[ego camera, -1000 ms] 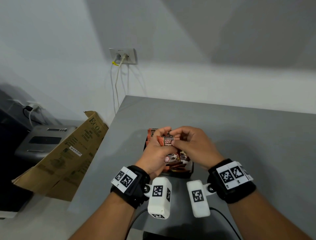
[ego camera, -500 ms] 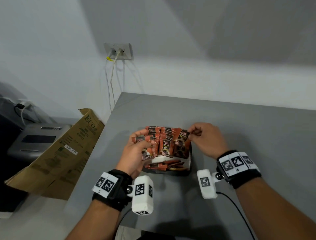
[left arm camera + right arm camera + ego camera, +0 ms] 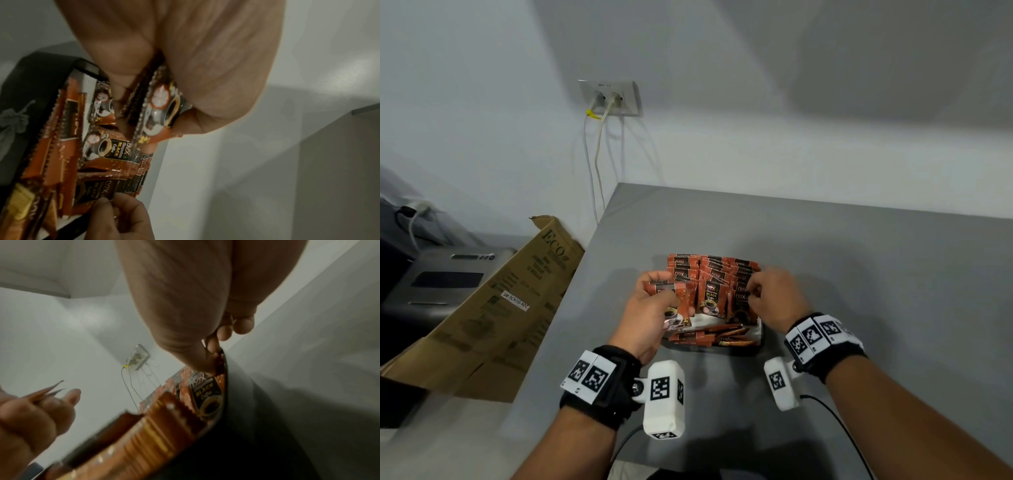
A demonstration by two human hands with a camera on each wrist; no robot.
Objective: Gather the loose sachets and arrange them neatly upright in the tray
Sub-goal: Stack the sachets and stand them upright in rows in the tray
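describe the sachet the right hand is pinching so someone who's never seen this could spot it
On the grey table sits a dark tray packed with orange-brown coffee sachets. The one in question stands at the tray's right edge in the front upright row, pinched at its top by the right hand. Its face is darker than its orange neighbours, and it is the only standing sachet with fingers on it.

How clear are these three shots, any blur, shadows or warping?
Head view: sharp in the middle, sachet print readable, wide-angle bend at the edges, soft shadows on the grey table. Left wrist view: dim, left hand close and soft. Right wrist view: dim and smeared, tray's near contents blurred.
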